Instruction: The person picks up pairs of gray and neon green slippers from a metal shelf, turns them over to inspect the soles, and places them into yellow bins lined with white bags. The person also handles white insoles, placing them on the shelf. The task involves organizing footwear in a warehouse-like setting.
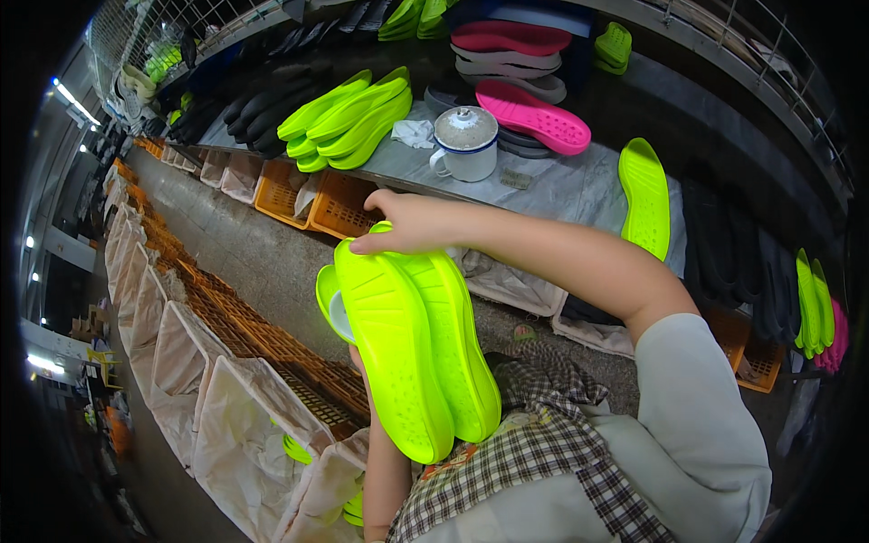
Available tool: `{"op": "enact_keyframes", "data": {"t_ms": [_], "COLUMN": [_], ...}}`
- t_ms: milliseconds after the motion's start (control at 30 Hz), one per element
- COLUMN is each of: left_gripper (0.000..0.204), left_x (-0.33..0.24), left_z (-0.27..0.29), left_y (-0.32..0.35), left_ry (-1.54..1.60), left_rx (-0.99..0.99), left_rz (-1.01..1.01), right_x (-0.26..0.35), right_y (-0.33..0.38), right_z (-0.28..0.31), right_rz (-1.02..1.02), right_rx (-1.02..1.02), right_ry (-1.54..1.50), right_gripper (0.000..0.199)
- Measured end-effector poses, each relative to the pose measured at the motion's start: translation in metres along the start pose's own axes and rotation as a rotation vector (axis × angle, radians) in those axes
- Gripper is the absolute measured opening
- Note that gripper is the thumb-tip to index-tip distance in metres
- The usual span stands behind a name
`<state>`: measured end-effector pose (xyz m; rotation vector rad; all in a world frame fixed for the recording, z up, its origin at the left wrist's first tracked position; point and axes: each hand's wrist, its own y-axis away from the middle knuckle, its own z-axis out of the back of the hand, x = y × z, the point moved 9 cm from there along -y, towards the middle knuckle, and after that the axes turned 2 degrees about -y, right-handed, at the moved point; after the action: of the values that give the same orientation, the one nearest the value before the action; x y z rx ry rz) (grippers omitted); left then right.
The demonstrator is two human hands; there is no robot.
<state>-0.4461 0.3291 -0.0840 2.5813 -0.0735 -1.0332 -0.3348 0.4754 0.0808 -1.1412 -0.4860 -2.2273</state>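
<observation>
And here I am, seemingly at the handling step, right hand (405, 225) clamped on the upper ends of dimpled lime-green foam soles (391, 348) before my checked cloth apron (516, 462), left hand (356, 356) mostly hidden, its grip unclear, the next move likely needing both steady.

The bent right arm (561, 249) reaches across, right hand (407, 223) pointing left. Left forearm (387, 484) rises near, left hand (356, 357) mostly hidden.
</observation>
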Motion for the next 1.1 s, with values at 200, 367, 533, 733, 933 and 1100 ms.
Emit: {"op": "enact_keyframes", "data": {"t_ms": [200, 367, 533, 733, 933, 1100], "left_gripper": [0.059, 0.058, 0.052, 0.051, 0.05, 0.05], "left_x": [-0.008, -0.004, -0.005, 0.001, 0.013, 0.019], "left_z": [0.004, 0.006, 0.014, 0.02, 0.023, 0.035], "left_y": [0.027, 0.037, 0.029, 0.032, 0.033, 0.029], "left_ry": [0.109, 0.168, 0.042, -0.04, 0.085, 0.087], "left_rx": [-0.073, -0.121, -0.062, -0.128, -0.105, -0.102], "left_rz": [0.007, 0.039, -0.085, -0.108, -0.004, 0.003], "right_x": [-0.013, -0.021, -0.014, -0.032, -0.048, -0.05], "right_y": [0.114, 0.145, 0.157, 0.16, 0.163, 0.162], "right_z": [-0.062, -0.059, -0.004, 0.04, 0.041, 0.037], "right_rz": [-0.008, -0.091, -0.116, -0.008, -0.133, -0.137], "right_rx": [-0.037, -0.212, -0.4, -0.562, -0.487, -0.486], "right_ry": [-0.411, -0.476, -0.109, -0.843, -1.159, -1.269], "right_gripper": [0.096, 0.09, 0.08, 0.062, 0.051, 0.05]}}
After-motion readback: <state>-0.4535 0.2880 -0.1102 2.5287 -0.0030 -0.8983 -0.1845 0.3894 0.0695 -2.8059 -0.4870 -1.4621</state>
